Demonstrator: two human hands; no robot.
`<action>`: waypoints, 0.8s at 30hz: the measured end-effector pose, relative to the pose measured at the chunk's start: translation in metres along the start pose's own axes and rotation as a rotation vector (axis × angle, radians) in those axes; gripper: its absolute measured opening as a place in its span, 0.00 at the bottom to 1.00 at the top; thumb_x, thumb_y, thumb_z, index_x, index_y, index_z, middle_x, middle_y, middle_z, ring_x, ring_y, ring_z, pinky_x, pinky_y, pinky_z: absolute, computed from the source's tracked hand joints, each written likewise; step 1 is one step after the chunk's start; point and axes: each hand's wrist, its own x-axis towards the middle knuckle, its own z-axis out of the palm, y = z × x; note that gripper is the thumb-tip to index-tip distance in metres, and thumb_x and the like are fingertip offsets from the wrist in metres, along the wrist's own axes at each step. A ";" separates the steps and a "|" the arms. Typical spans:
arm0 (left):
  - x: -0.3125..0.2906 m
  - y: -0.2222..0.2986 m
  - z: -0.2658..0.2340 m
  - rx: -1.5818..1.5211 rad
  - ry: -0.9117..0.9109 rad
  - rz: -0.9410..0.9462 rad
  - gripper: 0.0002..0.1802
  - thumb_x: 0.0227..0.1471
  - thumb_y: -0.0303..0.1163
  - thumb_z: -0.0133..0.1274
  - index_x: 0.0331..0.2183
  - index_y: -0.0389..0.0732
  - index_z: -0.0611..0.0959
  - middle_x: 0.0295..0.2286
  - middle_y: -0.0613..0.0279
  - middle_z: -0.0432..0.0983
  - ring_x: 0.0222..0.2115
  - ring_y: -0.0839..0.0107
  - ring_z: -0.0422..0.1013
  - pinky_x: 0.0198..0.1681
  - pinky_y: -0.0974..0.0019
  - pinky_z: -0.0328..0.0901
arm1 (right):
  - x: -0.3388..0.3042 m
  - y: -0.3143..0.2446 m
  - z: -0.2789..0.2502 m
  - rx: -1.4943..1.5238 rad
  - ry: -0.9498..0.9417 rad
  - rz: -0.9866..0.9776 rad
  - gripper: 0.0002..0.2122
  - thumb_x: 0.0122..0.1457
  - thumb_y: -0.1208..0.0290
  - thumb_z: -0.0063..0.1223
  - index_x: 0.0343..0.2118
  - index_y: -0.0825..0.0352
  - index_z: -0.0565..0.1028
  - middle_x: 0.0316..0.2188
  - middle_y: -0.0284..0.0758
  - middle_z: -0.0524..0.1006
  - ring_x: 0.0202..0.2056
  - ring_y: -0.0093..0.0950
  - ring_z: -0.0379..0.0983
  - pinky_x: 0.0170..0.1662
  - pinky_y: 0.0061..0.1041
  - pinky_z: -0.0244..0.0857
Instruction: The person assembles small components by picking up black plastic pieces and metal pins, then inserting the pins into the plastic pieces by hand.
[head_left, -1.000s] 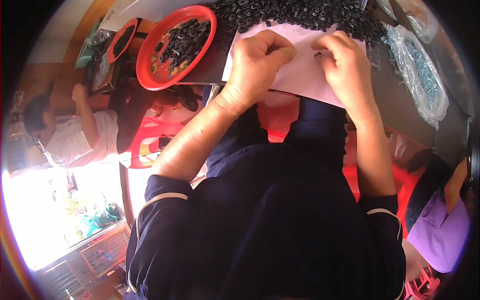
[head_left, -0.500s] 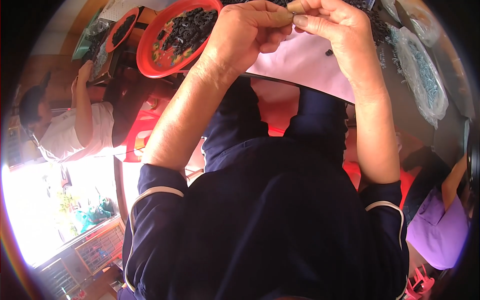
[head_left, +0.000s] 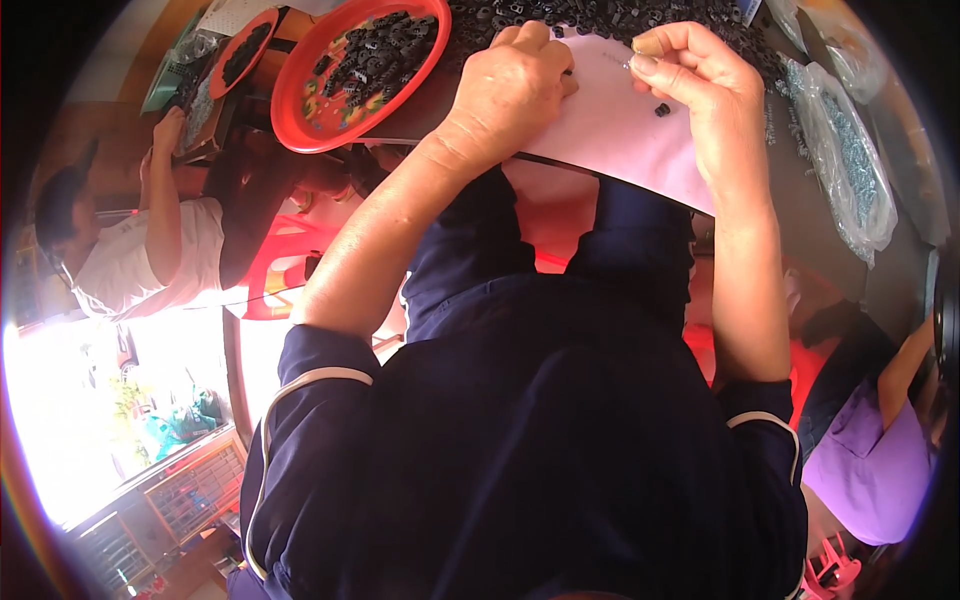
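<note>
My left hand is closed, knuckles up, above the left part of a pale pink sheet. A bit of a small black plastic part shows at its fingertips; the rest is hidden. To the right, my right hand pinches a tiny shiny metal spring between thumb and forefinger. One loose black part lies on the sheet just below the right fingers. Many more black parts are heaped along the sheet's far edge.
A red basin of black parts stands at the left. At the right lies a clear plastic bag of small springs. One person in a white shirt works at far left; another in purple is at right.
My hands, fingertips together half a second ago, have come apart. The left has drawn back toward me with its fingers turned down; the right has shifted slightly right and nearer, still pinching.
</note>
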 end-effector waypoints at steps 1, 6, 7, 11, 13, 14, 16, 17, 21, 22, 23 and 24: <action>0.000 0.003 0.000 0.024 -0.015 -0.030 0.04 0.47 0.27 0.58 0.30 0.41 0.83 0.31 0.59 0.73 0.32 0.61 0.73 0.34 0.64 0.69 | -0.002 0.000 0.001 -0.011 -0.001 0.019 0.06 0.55 0.74 0.58 0.35 0.68 0.78 0.29 0.27 0.77 0.31 0.17 0.72 0.37 0.17 0.61; -0.006 0.017 -0.019 -0.640 -0.017 -0.374 0.05 0.53 0.29 0.56 0.32 0.40 0.83 0.27 0.65 0.77 0.26 0.74 0.72 0.32 0.71 0.68 | -0.007 0.003 0.013 0.037 -0.013 0.013 0.05 0.55 0.77 0.58 0.35 0.69 0.78 0.29 0.28 0.77 0.31 0.18 0.72 0.39 0.17 0.64; -0.006 0.024 -0.028 -0.985 -0.083 -0.619 0.06 0.55 0.31 0.56 0.32 0.38 0.83 0.26 0.67 0.78 0.24 0.79 0.71 0.31 0.74 0.66 | -0.007 0.003 0.015 0.092 -0.014 0.003 0.05 0.55 0.78 0.58 0.35 0.69 0.78 0.29 0.28 0.77 0.32 0.18 0.73 0.40 0.17 0.65; -0.010 0.035 -0.041 -1.233 -0.136 -0.793 0.10 0.57 0.33 0.55 0.36 0.36 0.82 0.25 0.65 0.79 0.22 0.84 0.68 0.24 0.79 0.62 | -0.010 -0.002 0.026 0.084 -0.023 -0.006 0.04 0.54 0.77 0.59 0.31 0.71 0.78 0.28 0.29 0.78 0.31 0.16 0.72 0.39 0.17 0.67; -0.015 0.034 -0.041 -1.323 -0.092 -0.788 0.10 0.57 0.31 0.56 0.38 0.34 0.81 0.25 0.63 0.79 0.20 0.84 0.68 0.20 0.79 0.60 | -0.010 -0.004 0.030 0.094 -0.006 0.000 0.04 0.53 0.78 0.59 0.31 0.70 0.78 0.27 0.29 0.78 0.31 0.16 0.72 0.39 0.17 0.66; -0.016 0.032 -0.041 -1.358 -0.091 -0.773 0.10 0.57 0.30 0.56 0.38 0.33 0.81 0.25 0.62 0.79 0.20 0.83 0.68 0.20 0.79 0.60 | -0.010 -0.004 0.031 0.089 -0.013 -0.001 0.04 0.53 0.78 0.59 0.31 0.70 0.78 0.27 0.29 0.78 0.31 0.16 0.72 0.39 0.17 0.66; -0.019 0.031 -0.041 -1.398 -0.082 -0.759 0.10 0.56 0.29 0.56 0.38 0.33 0.80 0.26 0.61 0.79 0.20 0.83 0.68 0.19 0.79 0.60 | -0.010 -0.003 0.031 0.075 -0.023 -0.018 0.04 0.52 0.78 0.59 0.31 0.70 0.78 0.27 0.28 0.78 0.31 0.16 0.72 0.39 0.17 0.66; -0.020 0.031 -0.040 -1.400 -0.076 -0.755 0.09 0.56 0.28 0.56 0.38 0.32 0.80 0.26 0.60 0.79 0.19 0.83 0.68 0.19 0.78 0.60 | -0.010 -0.003 0.032 0.070 -0.028 -0.019 0.04 0.52 0.78 0.59 0.31 0.70 0.78 0.27 0.28 0.78 0.31 0.16 0.72 0.39 0.17 0.66; -0.024 0.030 -0.041 -1.421 -0.069 -0.723 0.09 0.55 0.26 0.56 0.37 0.31 0.80 0.25 0.59 0.78 0.19 0.81 0.67 0.18 0.78 0.59 | -0.010 -0.005 0.034 0.037 -0.030 -0.034 0.03 0.52 0.79 0.59 0.30 0.70 0.78 0.28 0.28 0.78 0.31 0.16 0.72 0.39 0.17 0.66; -0.025 0.030 -0.042 -1.425 -0.065 -0.723 0.09 0.55 0.26 0.56 0.37 0.31 0.80 0.25 0.59 0.78 0.19 0.81 0.67 0.18 0.78 0.59 | -0.010 -0.006 0.034 0.030 -0.032 -0.034 0.03 0.52 0.79 0.59 0.30 0.70 0.78 0.28 0.29 0.78 0.31 0.15 0.72 0.39 0.17 0.66; -0.025 0.029 -0.043 -1.430 -0.065 -0.733 0.09 0.55 0.26 0.56 0.37 0.30 0.80 0.25 0.59 0.78 0.19 0.81 0.67 0.18 0.78 0.59 | -0.011 -0.006 0.034 0.026 -0.035 -0.033 0.03 0.52 0.79 0.59 0.30 0.70 0.78 0.28 0.29 0.78 0.31 0.15 0.72 0.39 0.17 0.66; -0.025 0.029 -0.044 -1.433 -0.066 -0.744 0.08 0.55 0.25 0.56 0.37 0.30 0.80 0.25 0.59 0.78 0.18 0.81 0.67 0.17 0.78 0.59 | -0.011 -0.007 0.034 0.009 -0.042 -0.033 0.04 0.52 0.79 0.59 0.30 0.71 0.78 0.28 0.29 0.79 0.31 0.15 0.72 0.39 0.17 0.66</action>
